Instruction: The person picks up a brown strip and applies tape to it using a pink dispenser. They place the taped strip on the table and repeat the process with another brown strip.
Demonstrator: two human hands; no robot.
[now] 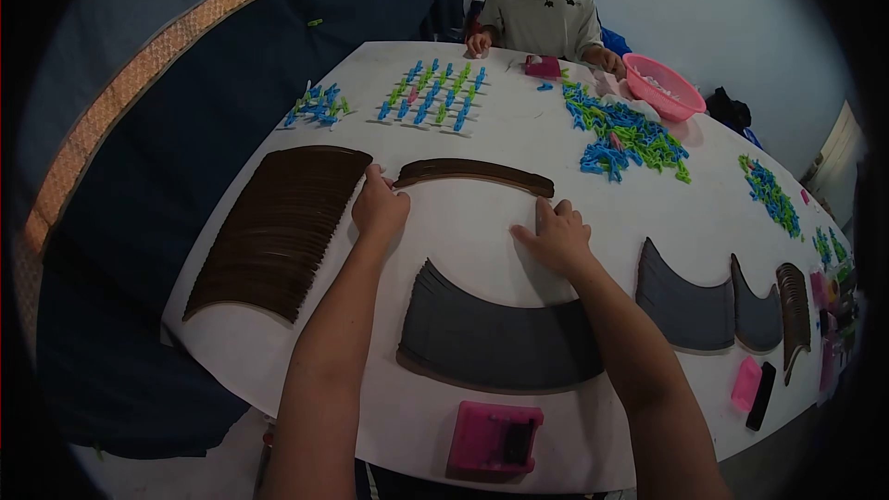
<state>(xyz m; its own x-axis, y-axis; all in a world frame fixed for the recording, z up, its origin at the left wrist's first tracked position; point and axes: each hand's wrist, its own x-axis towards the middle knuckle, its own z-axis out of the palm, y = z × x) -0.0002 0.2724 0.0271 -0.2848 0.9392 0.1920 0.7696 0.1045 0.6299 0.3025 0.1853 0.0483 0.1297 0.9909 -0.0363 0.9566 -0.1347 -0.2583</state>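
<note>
A short stack of thin, dark brown curved strips (pixel 477 168) lies on the white table, arching away from me. My left hand (pixel 380 206) is at its left end, fingers partly curled and thumb apart. Its fingertips also reach the right edge of a large fanned stack of brown curved strips (pixel 278 222). Just below the short stack's right end is my right hand (pixel 558 239), thumb and fingers spread, with nothing seen in it. Between my forearms lies a stack of dark grey curved sheets (pixel 500 333), partly covered by my right forearm.
Blue and green clips stand in rows (pixel 431 97) at the back. A loose clip pile (pixel 625 134) lies near a pink basket (pixel 662 88). A person (pixel 542 14) sits opposite. More grey sheets (pixel 685 301) lie right; a pink box (pixel 495 438) stands at the front edge.
</note>
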